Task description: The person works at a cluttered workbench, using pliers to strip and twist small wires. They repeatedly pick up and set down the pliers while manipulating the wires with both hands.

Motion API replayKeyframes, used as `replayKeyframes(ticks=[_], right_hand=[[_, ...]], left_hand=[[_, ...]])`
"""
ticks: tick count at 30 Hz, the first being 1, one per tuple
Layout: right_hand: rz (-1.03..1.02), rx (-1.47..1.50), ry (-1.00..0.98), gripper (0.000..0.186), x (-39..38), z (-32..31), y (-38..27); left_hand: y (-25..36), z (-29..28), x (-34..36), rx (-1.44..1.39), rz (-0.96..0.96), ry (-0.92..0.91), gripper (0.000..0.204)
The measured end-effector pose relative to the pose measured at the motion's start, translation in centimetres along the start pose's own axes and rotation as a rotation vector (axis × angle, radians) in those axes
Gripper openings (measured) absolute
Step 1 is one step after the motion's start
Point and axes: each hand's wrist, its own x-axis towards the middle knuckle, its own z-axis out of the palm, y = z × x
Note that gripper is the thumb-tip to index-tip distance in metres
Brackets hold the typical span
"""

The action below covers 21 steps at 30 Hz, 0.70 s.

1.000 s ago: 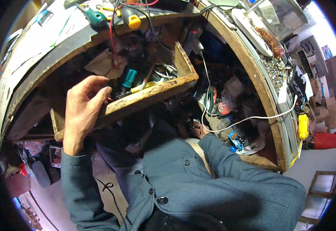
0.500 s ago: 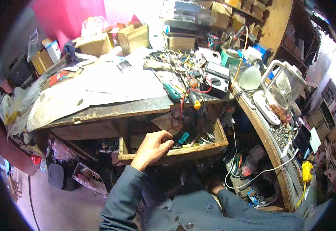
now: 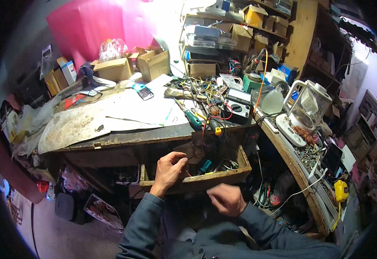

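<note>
My left hand (image 3: 170, 170) is over the left part of an open wooden drawer (image 3: 205, 179), thumb and forefinger pressed together. If anything small is between them, I cannot make it out. In front of the drawer's face my right hand (image 3: 227, 199) is smeared by motion, its fingers seeming bent, and whether it holds anything does not show. Inside the drawer lie a teal tool handle (image 3: 205, 165) and several thin tools that are partly hidden. Above, on the bench edge, rest a green-handled screwdriver (image 3: 193, 119) and a yellow-and-black probe or tool handle (image 3: 215, 127).
A multimeter (image 3: 239, 105) stands by a tangle of wires on the bench. White paper sheets (image 3: 128, 114) cover its left side. To the right, a side counter holds a blender jug (image 3: 311, 105) and loose screws. A white cable (image 3: 298, 194) hangs below.
My right hand has come up from beside my body to the drawer's front. My left hand has lifted slightly from the drawer's front edge. The view has tilted upward.
</note>
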Motion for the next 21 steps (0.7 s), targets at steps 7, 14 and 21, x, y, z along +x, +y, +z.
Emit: replayKeyframes(ticks=[7, 14, 21], right_hand=[[-0.242, -0.67, -0.017, 0.007, 19.8, 0.7, 5.8], [-0.393, -0.877, -0.317, 0.015, 25.4, 5.3, 9.5], [-0.48, -0.681, -0.205, 0.024, 26.3, 4.6, 9.9]], left_hand=[[-0.3, 0.2, 0.2, -0.113, 0.005, 0.124, 0.021], [-0.9, 0.1, -0.4, -0.106, 0.076, 0.272, 0.019], [-0.9, -0.1, 0.0, -0.167, -0.003, 0.232, 0.02]])
